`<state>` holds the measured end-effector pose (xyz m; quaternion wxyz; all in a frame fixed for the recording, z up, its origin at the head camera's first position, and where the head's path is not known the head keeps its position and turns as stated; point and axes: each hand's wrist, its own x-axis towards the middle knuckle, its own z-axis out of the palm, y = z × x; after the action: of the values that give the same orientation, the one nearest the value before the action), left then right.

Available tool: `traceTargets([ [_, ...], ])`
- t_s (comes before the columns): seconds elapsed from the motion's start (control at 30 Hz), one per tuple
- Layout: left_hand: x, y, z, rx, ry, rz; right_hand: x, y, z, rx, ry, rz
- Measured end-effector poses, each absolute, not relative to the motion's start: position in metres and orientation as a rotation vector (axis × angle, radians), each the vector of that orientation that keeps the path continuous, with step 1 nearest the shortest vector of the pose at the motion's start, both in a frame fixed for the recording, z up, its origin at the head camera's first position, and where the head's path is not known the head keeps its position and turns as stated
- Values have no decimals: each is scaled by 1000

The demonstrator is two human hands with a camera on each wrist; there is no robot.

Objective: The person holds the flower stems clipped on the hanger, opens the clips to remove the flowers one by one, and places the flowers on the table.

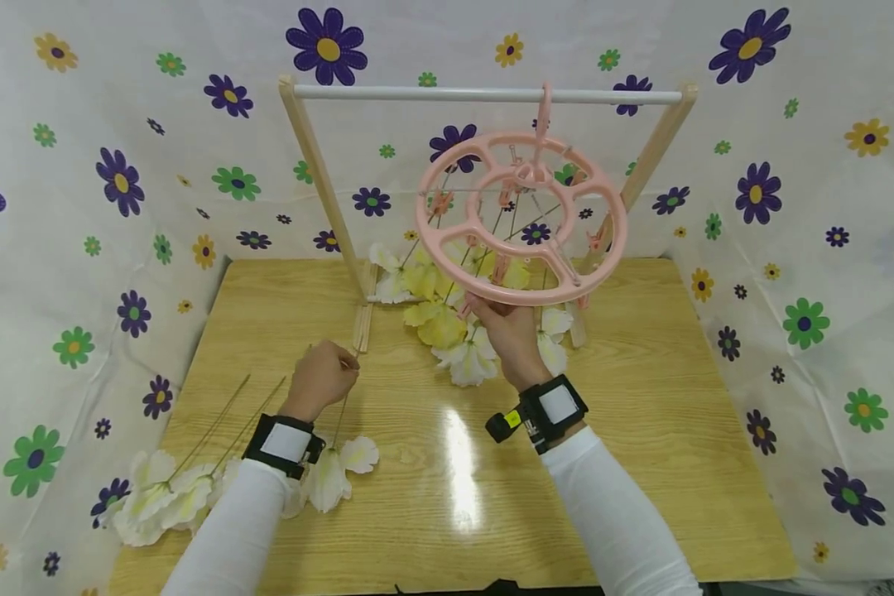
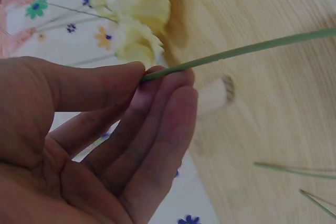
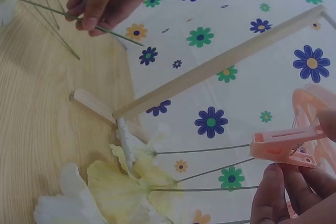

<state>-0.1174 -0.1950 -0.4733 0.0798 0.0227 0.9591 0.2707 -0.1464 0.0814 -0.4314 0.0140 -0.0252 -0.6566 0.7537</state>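
Observation:
My left hand (image 1: 320,381) pinches the green stem (image 2: 236,53) of an artificial flower between thumb and fingers. Its white flower head (image 1: 328,480) hangs toward the table's front. In the right wrist view the stem's bare end points toward the wooden frame. My right hand (image 1: 514,335) is under the near rim of a pink round clip hanger (image 1: 617,223) and grips a pink clip (image 3: 281,142) there; the hanger hides part of the fingers. Yellow flowers (image 1: 438,324) and white flowers (image 1: 468,362) hang head-down from other clips.
The hanger hooks over a white bar (image 1: 417,94) on a wooden frame (image 1: 320,174). More white flowers (image 1: 145,505) lie at the table's front left, stems pointing back. Flower-printed cloth (image 1: 805,248) surrounds the wooden table (image 1: 641,463).

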Motion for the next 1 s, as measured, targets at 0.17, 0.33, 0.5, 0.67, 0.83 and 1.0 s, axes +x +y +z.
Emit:
traceTargets([
  [0.17, -121, -219, -487, -10, 2819, 768, -149, 79, -431, -94, -2093, 2364],
  [0.33, -124, -235, -500, -93, 2798, 674, -151, 77, -433, -53, -2123, 2381],
  [0.5, -129, -243, -508, -188, 2755, 611, -149, 76, -437, -48, -2181, 2385],
  [0.67, -129, -248, -517, -327, 2681, 532, -140, 76, -446, -88, -2357, 2366],
  [0.83, -133, -250, -527, -366, 2650, 466, -130, 85, -458, -80, -2509, 2326],
  [1.0, -146, -246, -542, -390, 2655, 442, -115, 105, -467, -82, -2618, 2270],
])
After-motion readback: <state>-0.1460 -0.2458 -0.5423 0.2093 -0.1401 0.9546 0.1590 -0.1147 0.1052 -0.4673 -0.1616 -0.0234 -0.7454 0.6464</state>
